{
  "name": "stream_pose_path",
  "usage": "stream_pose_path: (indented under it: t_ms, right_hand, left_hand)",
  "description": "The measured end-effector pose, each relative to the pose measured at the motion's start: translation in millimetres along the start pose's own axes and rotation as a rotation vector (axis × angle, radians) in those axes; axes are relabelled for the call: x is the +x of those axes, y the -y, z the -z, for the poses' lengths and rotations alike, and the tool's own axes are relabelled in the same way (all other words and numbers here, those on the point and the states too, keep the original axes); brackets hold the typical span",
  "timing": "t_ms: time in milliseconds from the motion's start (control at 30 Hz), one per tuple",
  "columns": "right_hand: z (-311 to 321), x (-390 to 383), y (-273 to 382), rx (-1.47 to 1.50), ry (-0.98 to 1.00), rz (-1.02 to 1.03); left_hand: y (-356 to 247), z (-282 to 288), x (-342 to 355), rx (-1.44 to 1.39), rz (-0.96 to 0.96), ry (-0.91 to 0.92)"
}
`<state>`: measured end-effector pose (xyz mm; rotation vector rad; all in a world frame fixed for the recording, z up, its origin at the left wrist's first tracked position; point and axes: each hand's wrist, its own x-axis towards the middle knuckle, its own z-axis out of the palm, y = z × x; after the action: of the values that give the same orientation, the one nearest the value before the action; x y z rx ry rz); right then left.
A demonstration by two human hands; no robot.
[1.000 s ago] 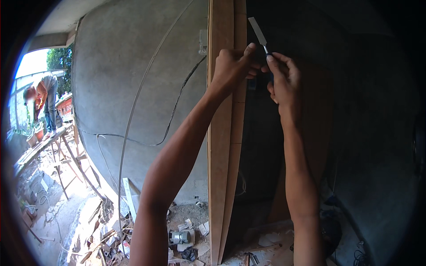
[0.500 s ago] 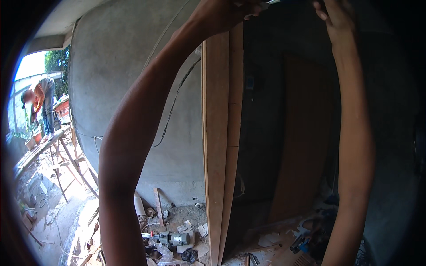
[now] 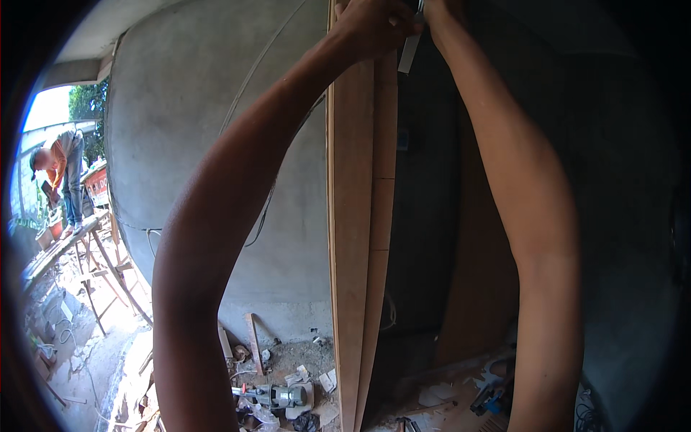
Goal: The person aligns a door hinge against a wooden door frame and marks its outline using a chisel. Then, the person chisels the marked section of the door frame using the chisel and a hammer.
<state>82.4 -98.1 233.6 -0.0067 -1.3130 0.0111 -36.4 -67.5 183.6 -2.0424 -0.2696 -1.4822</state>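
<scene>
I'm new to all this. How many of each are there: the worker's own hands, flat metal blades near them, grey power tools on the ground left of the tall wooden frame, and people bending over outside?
Hands: 2 (left hand, right hand, partly cut off)
Flat metal blade: 1
Grey power tool: 1
Bending person: 1
Total: 5

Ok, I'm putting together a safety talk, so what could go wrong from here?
The left hand is close to the flat metal blade, so a slip might cut it. The blade also points down beside the upright wood and could gouge its edge. A power tool lies among loose scraps on the ground, so a step that way might mean a stumble.
</scene>
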Motion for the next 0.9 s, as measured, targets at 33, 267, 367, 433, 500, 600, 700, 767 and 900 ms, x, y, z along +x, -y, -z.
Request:
stream_pose_path:
  t_ms: [33,267,367,433,500,600,700,767,900]
  right_hand:
    - [-4,-3,-5,-0.019,-0.067,0.054]
    - [-25,24,-28,-0.187,-0.148,0.119]
    - [-29,36,-46,-0.223,-0.212,0.168]
    - [-28,28,-34,-0.218,-0.134,0.124]
    - [-31,23,-30,-0.194,-0.06,0.062]
    - [-27,22,-25,-0.232,-0.069,-0.065]
    - [-27,26,-38,-0.42,-0.196,-0.047]
    - [-25,47,-69,-0.323,-0.359,0.226]
    - [-28,14,-31,-0.152,-0.233,0.173]
  left_hand:
    - [-4,0,-2,-0.008,0.0,-0.001]
    - [11,11,-4,0.042,0.026,0.055]
    - [21,-1,-9,0.025,0.0,-0.007]
    - [31,-2,-11,-0.038,-0.169,-0.137]
    - [33,4,-10,0.098,-0.072,-0.03]
    - [16,1,-10,0.006,0.126,0.009]
    - [4,-3,-8,-0.045,0.259,-0.018]
    - [20,-16,-12,-0.097,0.168,-0.08]
    - [25,-7,-15,-0.214,0.206,-0.077]
